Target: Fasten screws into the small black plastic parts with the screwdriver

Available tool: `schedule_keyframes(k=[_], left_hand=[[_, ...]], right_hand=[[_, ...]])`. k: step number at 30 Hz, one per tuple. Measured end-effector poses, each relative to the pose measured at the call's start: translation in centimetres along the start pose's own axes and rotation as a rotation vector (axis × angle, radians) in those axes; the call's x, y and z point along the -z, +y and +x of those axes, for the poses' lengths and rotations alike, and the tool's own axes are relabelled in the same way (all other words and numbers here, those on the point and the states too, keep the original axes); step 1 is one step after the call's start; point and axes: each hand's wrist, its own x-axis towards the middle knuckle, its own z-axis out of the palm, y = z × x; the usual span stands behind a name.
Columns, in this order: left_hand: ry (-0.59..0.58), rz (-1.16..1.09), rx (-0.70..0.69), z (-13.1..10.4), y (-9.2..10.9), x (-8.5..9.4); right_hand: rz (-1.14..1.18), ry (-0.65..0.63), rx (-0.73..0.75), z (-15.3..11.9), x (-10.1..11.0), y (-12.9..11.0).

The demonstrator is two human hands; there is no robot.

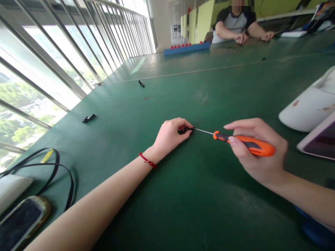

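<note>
Beside a metal railing (117,7), at a green table (183,195): pinching a small black part (187,129) in the left hand (171,135), clasping an orange-black screwdriver (258,146) in the right hand (264,169), tip-first against the part

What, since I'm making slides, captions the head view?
Left hand pinches small black part; right hand points orange-handled screwdriver at it.

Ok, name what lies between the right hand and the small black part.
The screwdriver, its shaft toward the black part; the head view shows it.

No readable text, label, brand, number or sign on anything in the head view.
</note>
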Motion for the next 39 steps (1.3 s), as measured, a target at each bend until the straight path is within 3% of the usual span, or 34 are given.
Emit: schedule_keyframes(k=[5, 11, 17, 19, 24, 28, 32, 39], left_hand=[[0.01, 0.011, -0.008, -0.1, 0.0, 0.0], [0.001, 0.01, -0.016, -0.1, -0.1, 0.0], [0.003, 0.017, -0.012, 0.0, 0.0, 0.0], [0.002, 0.017, -0.009, 0.0, 0.1, 0.0], [0.005, 0.019, -0.005, 0.0, 0.1, 0.1], [0.0, 0.026, -0.005, 0.0, 0.0, 0.1], [-0.003, 0.023, -0.011, 0.0, 0.0, 0.1], [0.002, 0.016, -0.016, -0.1, 0.0, 0.0]], right_hand=[[0.233, 0.091, 0.05, 0.3, -0.4, 0.9], [-0.004, -0.05, 0.005, -0.1, 0.1, 0.2], [0.196, 0.108, 0.035, 0.1, -0.4, 0.8], [0.243, 0.087, 0.005, 0.2, -0.4, 1.0], [0.11, -0.013, -0.133, 0.0, 0.0, 0.3], [0.114, 0.083, -0.073, 0.0, -0.3, 0.3], [0.272, 0.185, -0.016, 0.3, -0.6, 1.1], [0.084, -0.014, -0.05, 0.1, 0.0, 0.3]])
